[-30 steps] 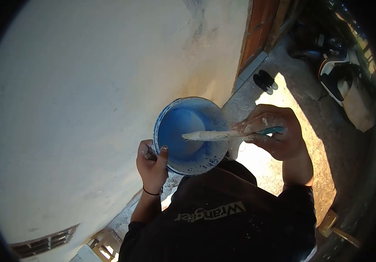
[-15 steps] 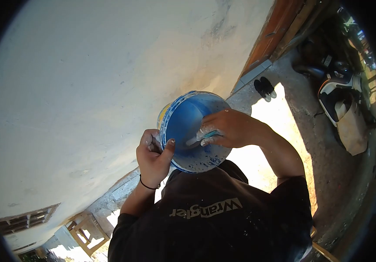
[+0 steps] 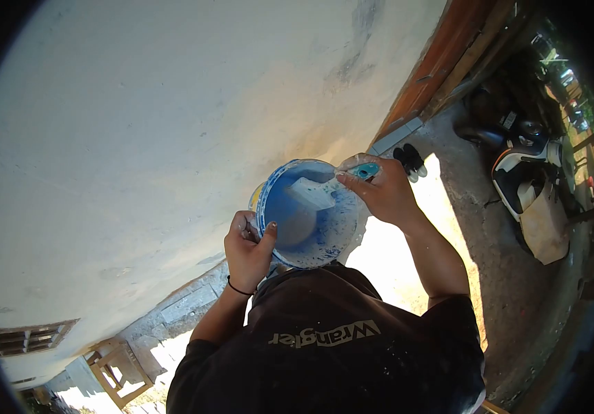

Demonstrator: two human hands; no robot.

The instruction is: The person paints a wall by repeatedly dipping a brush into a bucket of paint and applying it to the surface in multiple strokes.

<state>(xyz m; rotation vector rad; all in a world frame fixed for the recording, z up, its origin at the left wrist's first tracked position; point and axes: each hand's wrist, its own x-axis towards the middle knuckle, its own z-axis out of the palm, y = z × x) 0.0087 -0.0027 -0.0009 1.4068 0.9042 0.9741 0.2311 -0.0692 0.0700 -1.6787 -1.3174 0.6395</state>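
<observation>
My left hand (image 3: 250,250) is closed on the rim of a blue paint bucket (image 3: 338,234), thumb inside and fingers around the outer side. The bucket is tilted in front of my chest, its inner wall spattered with pale paint, with whitish paint (image 3: 293,224) in the bottom. In my right hand (image 3: 383,190) is a paintbrush (image 3: 314,194) with a turquoise handle and a white-coated head. The brush head is over the bucket's opening, near the inner wall. White paint smears show on my right fingers.
A pale, patchy wall (image 3: 138,138) rises on the left, up to a wooden door frame (image 3: 418,76). Dark shoes (image 3: 411,162) lie on the floor by the doorstep. A motorbike (image 3: 518,165) stands at the right. A wooden frame (image 3: 119,376) is at the lower left.
My right hand has lifted and moved right and up, raising the brush from deep in the bucket so its white head shows. My left hand keeps its hold on the rim.
</observation>
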